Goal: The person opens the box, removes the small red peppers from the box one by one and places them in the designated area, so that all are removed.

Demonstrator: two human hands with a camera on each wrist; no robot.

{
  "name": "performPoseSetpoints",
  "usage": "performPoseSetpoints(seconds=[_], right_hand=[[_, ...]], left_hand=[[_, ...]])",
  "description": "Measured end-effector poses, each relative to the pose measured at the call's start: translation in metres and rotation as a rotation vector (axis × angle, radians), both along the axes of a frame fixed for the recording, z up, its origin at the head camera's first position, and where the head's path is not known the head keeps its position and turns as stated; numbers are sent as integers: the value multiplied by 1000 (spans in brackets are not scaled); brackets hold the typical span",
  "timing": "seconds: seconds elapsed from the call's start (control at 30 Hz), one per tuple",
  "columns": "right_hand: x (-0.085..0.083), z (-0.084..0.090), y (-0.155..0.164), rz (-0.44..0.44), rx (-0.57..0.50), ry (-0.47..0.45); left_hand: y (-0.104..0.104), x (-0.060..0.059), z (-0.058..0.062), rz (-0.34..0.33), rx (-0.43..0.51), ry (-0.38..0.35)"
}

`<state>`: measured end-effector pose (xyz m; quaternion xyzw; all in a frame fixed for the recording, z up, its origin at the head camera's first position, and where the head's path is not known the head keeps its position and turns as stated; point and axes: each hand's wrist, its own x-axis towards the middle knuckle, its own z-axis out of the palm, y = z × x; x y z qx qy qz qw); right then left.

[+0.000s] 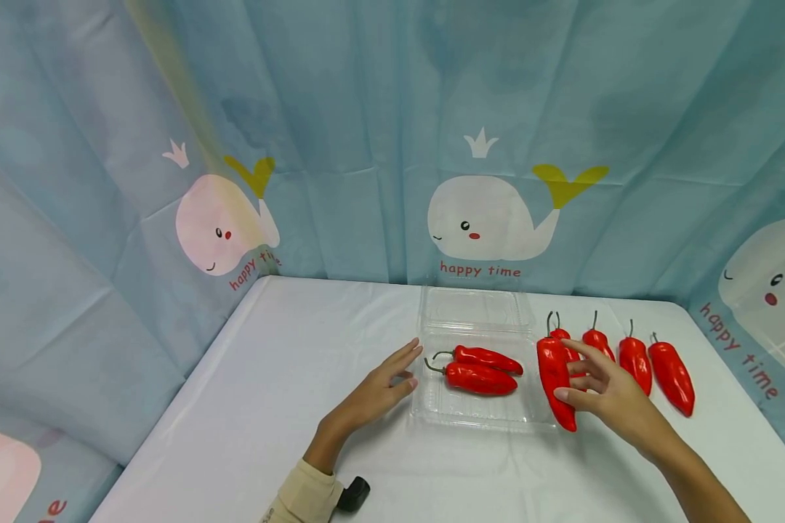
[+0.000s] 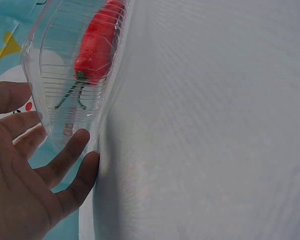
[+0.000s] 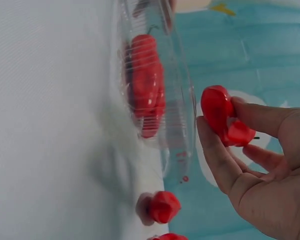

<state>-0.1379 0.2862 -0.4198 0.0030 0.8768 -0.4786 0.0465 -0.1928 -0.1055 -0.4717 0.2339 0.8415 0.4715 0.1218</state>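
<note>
My right hand (image 1: pixel 602 385) pinches a long red pepper (image 1: pixel 553 378) between thumb and fingers, held up beside the right wall of a clear plastic clamshell box (image 1: pixel 484 415). Inside the box two red peppers (image 1: pixel 480 379) lie side by side, stems to the left. The box's lid (image 1: pixel 474 309) is folded back behind it. At the box's left side, my left hand (image 1: pixel 379 388) has its fingers spread, the tips right at the wall. In the left wrist view the same fingers (image 2: pixel 72 192) reach along the box's end. The right wrist view shows the held pepper (image 3: pixel 217 112) nearly end-on.
Several more red peppers (image 1: pixel 671 378) stand in a row on the white table (image 1: pixel 248 407) to the right, one partly hidden behind the held pepper. Blue curtains (image 1: pixel 353 145) with whale prints hang behind the table and at both sides.
</note>
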Motion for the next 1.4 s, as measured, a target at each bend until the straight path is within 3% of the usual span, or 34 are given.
performPoseSetpoints(seconds=[0.5, 0.77, 1.4], right_hand=[[16, -16, 25, -51, -1, -97], [21, -24, 32, -94, 12, -198], [31, -48, 45, -104, 52, -289]], left_hand=[[0, 0, -1, -3, -3, 6], [0, 1, -1, 1, -8, 3], [0, 0, 0, -1, 8, -2]])
